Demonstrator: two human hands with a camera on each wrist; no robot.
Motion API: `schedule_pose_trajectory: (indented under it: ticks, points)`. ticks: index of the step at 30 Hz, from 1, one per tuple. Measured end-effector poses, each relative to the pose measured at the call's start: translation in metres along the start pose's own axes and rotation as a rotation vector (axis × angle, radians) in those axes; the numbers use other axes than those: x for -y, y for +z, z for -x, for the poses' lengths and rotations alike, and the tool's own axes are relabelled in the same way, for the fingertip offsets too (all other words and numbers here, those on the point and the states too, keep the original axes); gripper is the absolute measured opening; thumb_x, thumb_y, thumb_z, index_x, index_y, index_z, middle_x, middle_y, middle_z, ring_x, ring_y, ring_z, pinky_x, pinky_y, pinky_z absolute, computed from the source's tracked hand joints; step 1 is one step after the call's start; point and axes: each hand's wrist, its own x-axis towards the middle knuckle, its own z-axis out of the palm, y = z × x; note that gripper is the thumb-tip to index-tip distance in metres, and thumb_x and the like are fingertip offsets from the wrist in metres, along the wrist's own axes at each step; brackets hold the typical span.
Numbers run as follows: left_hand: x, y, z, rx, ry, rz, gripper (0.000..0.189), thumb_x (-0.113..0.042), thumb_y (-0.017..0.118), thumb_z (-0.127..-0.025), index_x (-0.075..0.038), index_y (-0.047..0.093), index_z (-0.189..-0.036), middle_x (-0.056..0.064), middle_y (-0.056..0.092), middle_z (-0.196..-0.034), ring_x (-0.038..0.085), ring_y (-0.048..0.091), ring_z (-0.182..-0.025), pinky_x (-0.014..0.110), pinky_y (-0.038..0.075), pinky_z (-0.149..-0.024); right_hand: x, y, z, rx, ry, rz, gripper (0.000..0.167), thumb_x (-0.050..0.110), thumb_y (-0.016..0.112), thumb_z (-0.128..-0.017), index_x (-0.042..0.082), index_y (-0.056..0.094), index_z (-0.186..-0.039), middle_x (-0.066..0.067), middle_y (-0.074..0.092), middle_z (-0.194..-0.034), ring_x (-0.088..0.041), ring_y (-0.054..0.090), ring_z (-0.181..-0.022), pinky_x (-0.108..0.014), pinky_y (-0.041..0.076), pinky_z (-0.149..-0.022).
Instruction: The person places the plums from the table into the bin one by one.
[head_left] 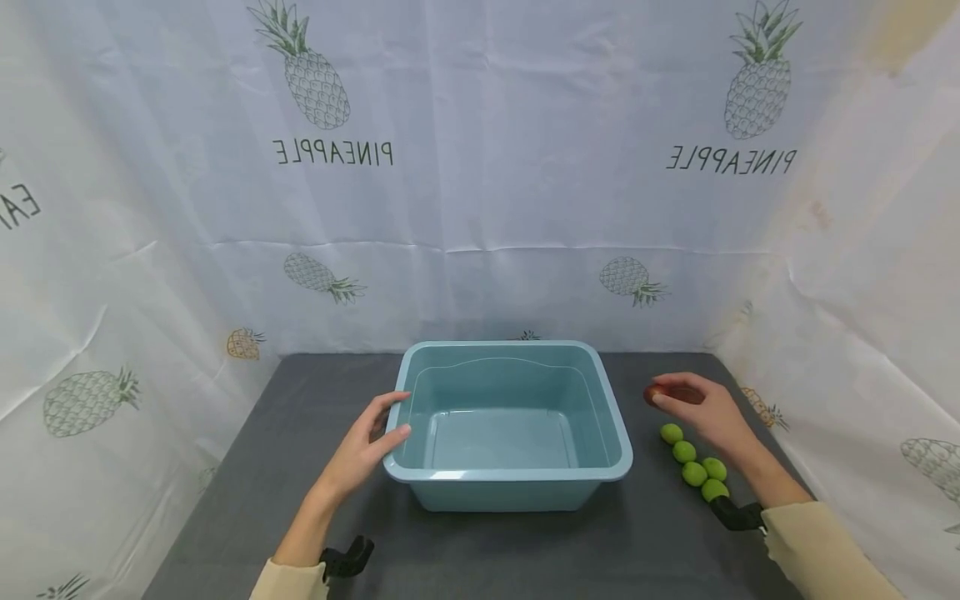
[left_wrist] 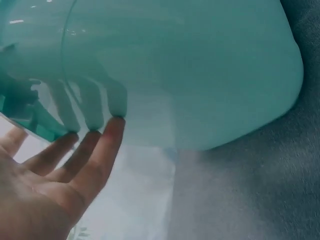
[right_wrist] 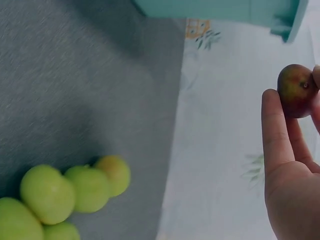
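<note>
A light blue plastic basin [head_left: 510, 475] stands on the dark tabletop. My left hand [head_left: 367, 450] holds its left side, thumb and forefinger over the rim; in the left wrist view the other fingers [left_wrist: 107, 145] press their tips against the outer wall. My right hand [head_left: 708, 412] is raised to the right of the basin. Between its fingertips and thumb it pinches a small reddish plum-like fruit [right_wrist: 295, 90], with a greenish patch around the stem spot. Several small round green fruits [head_left: 693, 474] lie on the table below and near that hand.
The dark grey tabletop [head_left: 285, 433] is enclosed by white pineapple-print cloth [head_left: 495, 200] at the back and both sides. Each wrist wears a black camera mount [head_left: 348, 557]. The basin's inner floor [head_left: 498, 442] shows bare.
</note>
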Motion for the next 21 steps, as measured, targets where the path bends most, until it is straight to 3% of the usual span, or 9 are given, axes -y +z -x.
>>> schedule_pose_trajectory:
  ticks: [7,12,21]
  points:
    - [-0.003,0.002,0.000,-0.030,-0.002,-0.015,0.050,-0.019,0.062,-0.102,-0.011,0.044,-0.148,0.021,0.034,-0.158,0.046,0.039,-0.142,0.060,0.047,-0.098,0.027,0.006,-0.004,0.028,-0.043,0.006,0.039,0.026,0.070,-0.098,0.005,0.063,-0.131,-0.013,0.068,-0.120,-0.004,0.067,-0.100,-0.023,0.055,-0.080]
    - [-0.001,0.001,0.000,-0.009,-0.010,0.014,0.053,-0.019,0.063,-0.101,-0.013,0.042,-0.149,0.020,0.031,-0.159,0.047,0.036,-0.143,0.059,0.047,-0.098,0.048,0.011,-0.004,0.049,-0.062,-0.042,0.039,0.023,0.070,-0.098,0.003,0.062,-0.131,-0.013,0.068,-0.120,-0.005,0.068,-0.101,-0.023,0.055,-0.082]
    - [0.003,0.000,0.000,0.004,-0.019,0.055,0.054,-0.021,0.065,-0.100,-0.014,0.042,-0.148,0.019,0.030,-0.160,0.046,0.035,-0.143,0.058,0.048,-0.098,0.081,0.022,-0.010,0.085,-0.038,-0.120,0.041,0.026,0.071,-0.098,0.005,0.061,-0.131,-0.007,0.067,-0.122,-0.007,0.068,-0.107,-0.025,0.054,-0.087]
